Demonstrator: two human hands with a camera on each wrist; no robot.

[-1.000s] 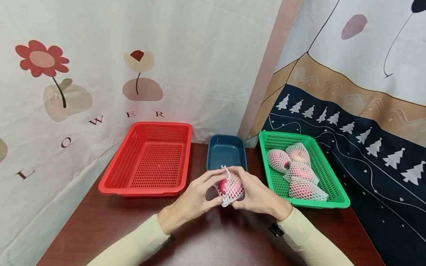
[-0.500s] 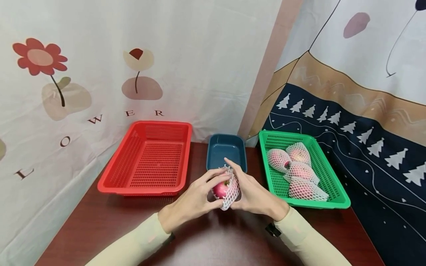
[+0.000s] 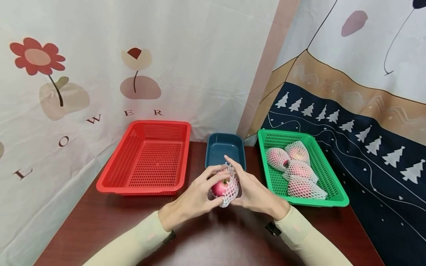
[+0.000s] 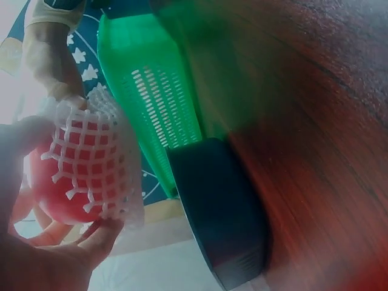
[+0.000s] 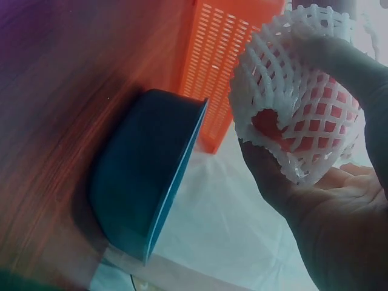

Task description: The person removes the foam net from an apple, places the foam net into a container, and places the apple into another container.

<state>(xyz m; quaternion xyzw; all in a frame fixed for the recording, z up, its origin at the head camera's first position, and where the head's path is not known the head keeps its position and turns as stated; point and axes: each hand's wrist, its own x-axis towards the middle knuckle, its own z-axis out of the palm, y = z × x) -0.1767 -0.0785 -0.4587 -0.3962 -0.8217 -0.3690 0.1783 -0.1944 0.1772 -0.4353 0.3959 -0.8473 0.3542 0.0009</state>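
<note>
Both hands hold one red apple [image 3: 219, 187] above the table, in front of the blue bin. A white foam net sleeve [image 3: 232, 190] covers its right side, while the left side and the stem show bare in the head view. My left hand [image 3: 196, 194] grips the apple from the left with thumb and fingers. On the other side my right hand [image 3: 256, 194] holds the netted part, its thumb over the mesh in the right wrist view. The left wrist view shows the net's loose edge [image 4: 76, 182] lying across the red skin.
A red basket [image 3: 113, 177] with nothing in it stands at the left. The small blue bin [image 3: 225, 139] sits at the back middle. At the right, a green basket [image 3: 274, 184] holds several netted apples [image 3: 301, 170]. A printed curtain [image 3: 199, 66] hangs behind the table [image 3: 213, 244].
The net has slid toward the right, so more of the apple's left side and its stem now show. The right hand's index finger has lifted and straightened; both hands stay at about the same place.
</note>
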